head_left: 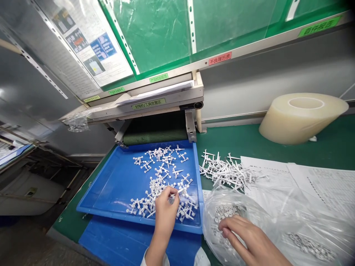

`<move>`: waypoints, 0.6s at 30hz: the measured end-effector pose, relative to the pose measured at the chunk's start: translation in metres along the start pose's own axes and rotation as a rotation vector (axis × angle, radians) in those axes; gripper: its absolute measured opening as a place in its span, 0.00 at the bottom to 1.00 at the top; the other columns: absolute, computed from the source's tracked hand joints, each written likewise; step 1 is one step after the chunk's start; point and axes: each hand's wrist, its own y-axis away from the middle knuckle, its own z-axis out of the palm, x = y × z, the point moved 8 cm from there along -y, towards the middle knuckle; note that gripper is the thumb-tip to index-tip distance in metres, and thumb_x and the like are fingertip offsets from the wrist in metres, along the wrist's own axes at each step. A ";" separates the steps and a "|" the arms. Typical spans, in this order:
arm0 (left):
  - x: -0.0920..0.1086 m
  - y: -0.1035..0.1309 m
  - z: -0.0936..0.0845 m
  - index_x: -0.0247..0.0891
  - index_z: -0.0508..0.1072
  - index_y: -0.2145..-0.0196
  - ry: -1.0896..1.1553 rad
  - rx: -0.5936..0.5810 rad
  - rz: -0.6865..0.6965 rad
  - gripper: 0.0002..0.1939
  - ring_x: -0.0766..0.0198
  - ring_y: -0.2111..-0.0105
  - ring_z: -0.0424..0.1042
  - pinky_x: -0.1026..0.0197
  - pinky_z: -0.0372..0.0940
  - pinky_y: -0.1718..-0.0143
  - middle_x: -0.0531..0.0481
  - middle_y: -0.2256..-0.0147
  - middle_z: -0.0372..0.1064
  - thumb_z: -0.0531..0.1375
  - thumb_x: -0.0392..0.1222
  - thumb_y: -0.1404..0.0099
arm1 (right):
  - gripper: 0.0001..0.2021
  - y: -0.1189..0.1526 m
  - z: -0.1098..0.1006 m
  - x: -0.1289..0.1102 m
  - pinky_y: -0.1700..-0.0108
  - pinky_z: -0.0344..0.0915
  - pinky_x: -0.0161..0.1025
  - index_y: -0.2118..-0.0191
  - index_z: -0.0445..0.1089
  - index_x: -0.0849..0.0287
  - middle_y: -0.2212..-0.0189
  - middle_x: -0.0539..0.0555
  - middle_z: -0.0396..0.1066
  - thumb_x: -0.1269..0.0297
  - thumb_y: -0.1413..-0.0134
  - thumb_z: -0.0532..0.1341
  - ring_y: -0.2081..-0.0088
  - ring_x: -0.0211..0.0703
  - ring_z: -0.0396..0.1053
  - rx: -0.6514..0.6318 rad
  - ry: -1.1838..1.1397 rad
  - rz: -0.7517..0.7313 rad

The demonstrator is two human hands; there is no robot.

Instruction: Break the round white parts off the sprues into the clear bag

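Over the front right part of a blue tray (111, 184), my left hand (167, 203) pinches a small white branched part (182, 189) between thumb and fingers. Many similar white pieces (158, 184) lie in the tray beneath and behind it. To the right, my right hand (241, 232) reaches into the mouth of a clear plastic bag (210, 221). Small round whitish pieces (226, 211) fill the bag by its fingertips. Its thumb and fingers are close together, and whether anything is between them is too small to tell.
White sticks (222, 168) are heaped right of the tray, beside printed sheets (305, 181). A large tape roll (299, 118) stands at the back right. The end of a conveyor belt (155, 129) adjoins the tray's back edge, under a metal shelf (166, 98).
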 end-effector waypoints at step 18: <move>-0.011 0.002 -0.012 0.36 0.74 0.71 -0.045 -0.062 -0.059 0.08 0.61 0.74 0.70 0.62 0.64 0.73 0.49 0.73 0.72 0.55 0.38 0.44 | 0.15 0.003 0.004 0.007 0.62 0.63 0.41 0.67 0.66 0.54 0.69 0.52 0.70 0.61 0.37 0.45 0.64 0.46 0.68 -0.068 -0.038 0.086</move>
